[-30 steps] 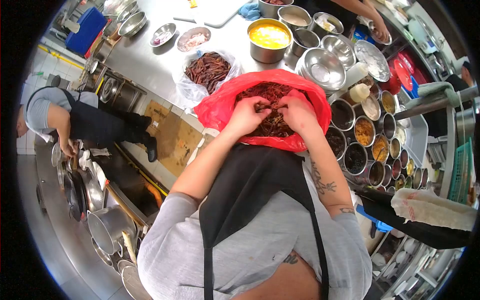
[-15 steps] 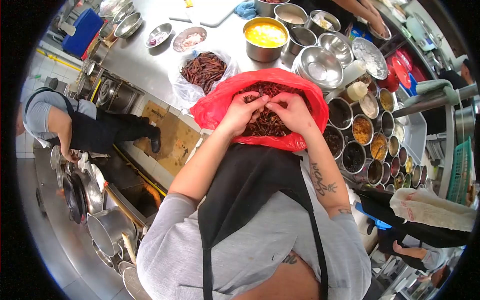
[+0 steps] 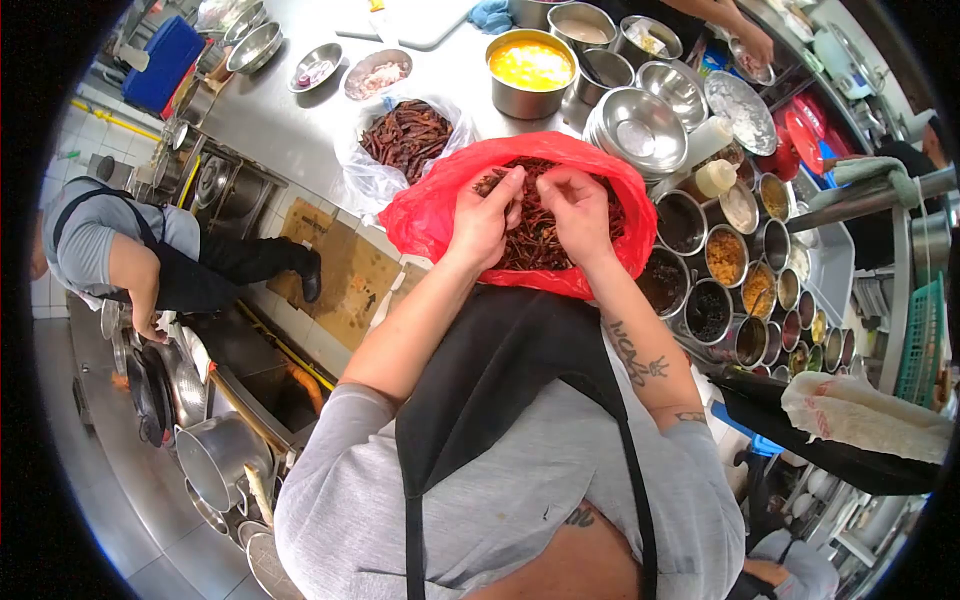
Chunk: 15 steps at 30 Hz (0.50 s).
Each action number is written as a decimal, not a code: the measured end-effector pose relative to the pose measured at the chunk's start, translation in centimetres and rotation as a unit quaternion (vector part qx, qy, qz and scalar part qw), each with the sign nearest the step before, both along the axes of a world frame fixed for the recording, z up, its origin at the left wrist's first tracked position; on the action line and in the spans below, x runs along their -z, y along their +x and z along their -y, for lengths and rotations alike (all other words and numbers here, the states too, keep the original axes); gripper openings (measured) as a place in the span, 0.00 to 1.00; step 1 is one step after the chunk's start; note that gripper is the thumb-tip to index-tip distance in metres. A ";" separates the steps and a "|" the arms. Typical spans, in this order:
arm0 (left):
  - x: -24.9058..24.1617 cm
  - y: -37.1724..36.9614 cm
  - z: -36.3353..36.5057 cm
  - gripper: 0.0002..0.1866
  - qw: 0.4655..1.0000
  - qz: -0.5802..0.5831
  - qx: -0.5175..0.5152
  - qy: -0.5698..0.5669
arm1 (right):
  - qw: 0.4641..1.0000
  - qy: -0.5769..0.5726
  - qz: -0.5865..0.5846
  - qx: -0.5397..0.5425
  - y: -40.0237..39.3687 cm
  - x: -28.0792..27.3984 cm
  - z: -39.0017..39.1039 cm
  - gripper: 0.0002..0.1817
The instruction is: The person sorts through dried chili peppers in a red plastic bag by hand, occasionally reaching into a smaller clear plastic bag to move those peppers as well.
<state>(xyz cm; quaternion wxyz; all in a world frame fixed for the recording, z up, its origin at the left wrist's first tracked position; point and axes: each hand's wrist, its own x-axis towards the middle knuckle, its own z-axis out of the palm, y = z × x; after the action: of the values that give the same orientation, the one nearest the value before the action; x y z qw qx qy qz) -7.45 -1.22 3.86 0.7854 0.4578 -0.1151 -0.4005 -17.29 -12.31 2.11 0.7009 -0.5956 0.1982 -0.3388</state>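
One open, crumpled red plastic bag [image 3: 425,205] sits in front of your black apron [image 3: 490,350] with a heap of dark red dried chillies [image 3: 540,248] inside, your left hand [image 3: 485,218] pinched on some of them and your right hand [image 3: 580,208] just beside, fingertips curled together, though you cannot tell whether they grip anything. Keep both over the bag's mouth and work small pinches, so loose bits should drop back in. Count one translucent white plastic bag [image 3: 351,158] of long dark dried peppers [image 3: 405,142], two small round steel bowls [image 3: 328,54] and one deep steel pot [image 3: 530,104] of yellow liquid on the steel desk [image 3: 245,112].
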 end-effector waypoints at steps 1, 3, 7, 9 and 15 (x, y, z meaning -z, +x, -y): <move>-0.2 -0.1 0.0 0.08 1.000 -0.009 -0.012 -0.007 | 0.998 0.048 0.015 0.023 0.1 0.1 0.1 0.04; 0.3 0.8 -0.4 0.07 0.998 -0.055 -0.006 -0.013 | 0.995 0.087 -0.018 0.042 -0.1 -0.5 1.3 0.05; 1.2 1.8 -1.5 0.06 0.995 -0.078 0.043 -0.034 | 0.934 -0.242 -0.263 -0.012 -0.8 -0.1 3.2 0.10; 0.8 1.2 -1.4 0.04 0.996 -0.078 0.033 -0.013 | 0.883 -0.313 -0.343 -0.064 -1.0 0.2 3.6 0.11; 0.7 1.4 -1.8 0.06 0.998 -0.012 0.046 0.027 | 0.683 -0.487 -0.536 -0.094 -1.5 -1.9 1.8 0.13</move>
<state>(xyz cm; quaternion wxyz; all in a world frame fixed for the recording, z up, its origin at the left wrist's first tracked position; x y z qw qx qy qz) -6.06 0.58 3.16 0.7545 0.4684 -0.1154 -0.4449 -18.80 -14.12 3.99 0.1142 -0.9484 0.2904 0.0569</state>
